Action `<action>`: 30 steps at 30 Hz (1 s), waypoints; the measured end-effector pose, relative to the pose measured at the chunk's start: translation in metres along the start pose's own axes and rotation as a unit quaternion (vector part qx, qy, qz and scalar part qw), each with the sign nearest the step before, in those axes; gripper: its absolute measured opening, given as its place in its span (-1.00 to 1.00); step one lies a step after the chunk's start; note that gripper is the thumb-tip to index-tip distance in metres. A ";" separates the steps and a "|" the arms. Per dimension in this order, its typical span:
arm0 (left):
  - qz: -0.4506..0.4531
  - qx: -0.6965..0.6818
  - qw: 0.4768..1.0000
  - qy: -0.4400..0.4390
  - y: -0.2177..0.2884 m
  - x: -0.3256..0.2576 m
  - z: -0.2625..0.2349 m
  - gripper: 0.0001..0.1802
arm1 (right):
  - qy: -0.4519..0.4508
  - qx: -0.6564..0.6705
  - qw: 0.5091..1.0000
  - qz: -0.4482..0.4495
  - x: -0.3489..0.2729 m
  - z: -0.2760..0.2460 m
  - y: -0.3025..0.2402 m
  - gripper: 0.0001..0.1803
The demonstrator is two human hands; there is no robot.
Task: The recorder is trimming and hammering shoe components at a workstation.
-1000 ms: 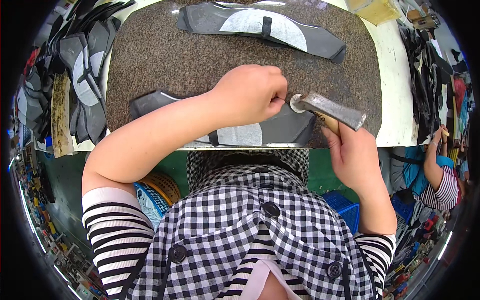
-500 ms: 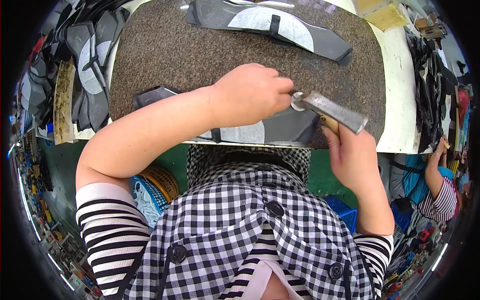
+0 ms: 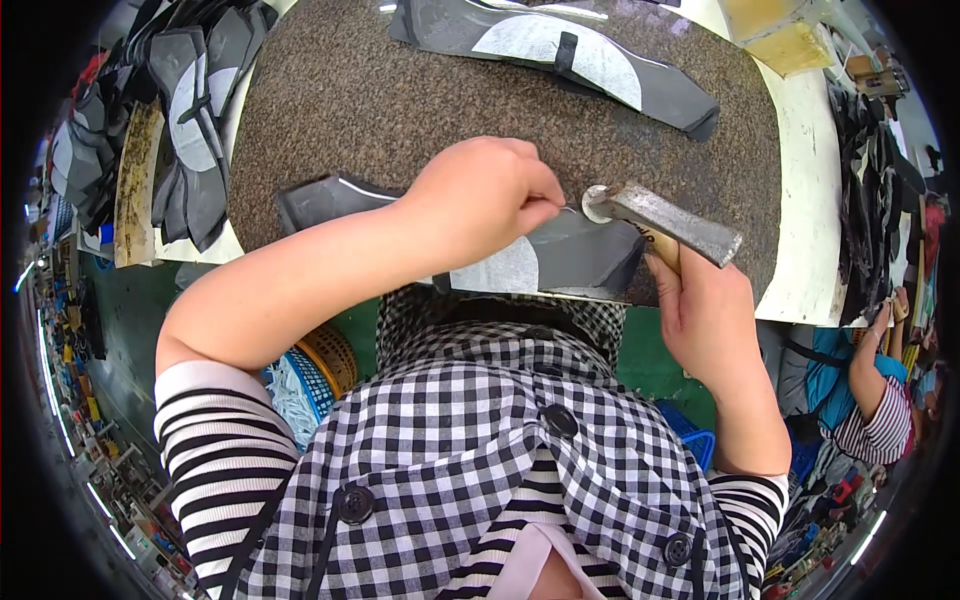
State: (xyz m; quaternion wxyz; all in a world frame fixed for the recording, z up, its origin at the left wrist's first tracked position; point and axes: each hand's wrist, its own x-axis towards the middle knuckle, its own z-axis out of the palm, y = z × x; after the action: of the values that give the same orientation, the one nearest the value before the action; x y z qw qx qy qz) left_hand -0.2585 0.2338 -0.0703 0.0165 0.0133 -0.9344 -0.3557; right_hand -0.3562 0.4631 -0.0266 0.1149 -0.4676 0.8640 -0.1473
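Note:
A dark grey flat cut piece (image 3: 592, 258) with a pale curved patch lies along the near edge of the brown speckled work surface (image 3: 330, 110). My left hand (image 3: 492, 190) is closed over its far edge, thumb and fingertip pinched there; the forearm hides part of the piece. My right hand (image 3: 708, 312) grips the wooden handle of a hammer (image 3: 675, 222). The hammer's round metal face rests at or just above the piece's far edge, right of my left fingertips; contact is hard to judge.
Another grey piece (image 3: 660, 90) with a white patch and black strap lies at the far side. Stacked grey pieces (image 3: 185, 120) stand at left, dark pieces (image 3: 868, 190) hang at right. A yellowish block (image 3: 785, 40) sits far right. Another person (image 3: 870, 400) is at right.
My left hand has shifted left along the edge, away from the hammer face. The hammer has barely moved in my right hand. The whole view has shifted slightly.

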 end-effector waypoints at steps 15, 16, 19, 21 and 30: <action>0.102 0.188 0.974 0.071 -0.004 -0.015 0.002 -0.75 | 0.019 -0.017 0.999 -0.020 0.003 0.009 -0.014 -0.82; 0.045 0.088 0.994 0.037 -0.008 -0.017 -0.004 -0.77 | 0.003 -0.023 1.000 -0.012 0.004 0.007 -0.015 -0.82; 0.051 0.043 0.997 0.036 -0.008 -0.023 -0.004 -0.85 | 0.023 0.014 0.999 -0.018 0.008 0.006 -0.014 -0.83; 0.187 0.242 0.951 0.036 0.002 -0.025 -0.005 -0.91 | 0.049 0.020 0.995 -0.080 0.006 0.009 -0.017 -0.85; 0.181 0.197 0.963 0.007 -0.017 -0.047 -0.013 -0.87 | 0.055 0.026 0.994 -0.095 0.012 0.015 -0.030 -0.86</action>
State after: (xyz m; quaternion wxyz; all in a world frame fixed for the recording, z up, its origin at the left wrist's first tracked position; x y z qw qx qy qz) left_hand -0.2109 0.2147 -0.0728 0.0844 -0.1507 -0.9726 -0.1554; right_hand -0.3346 0.4349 -0.0303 0.0643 -0.5359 0.8163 -0.2056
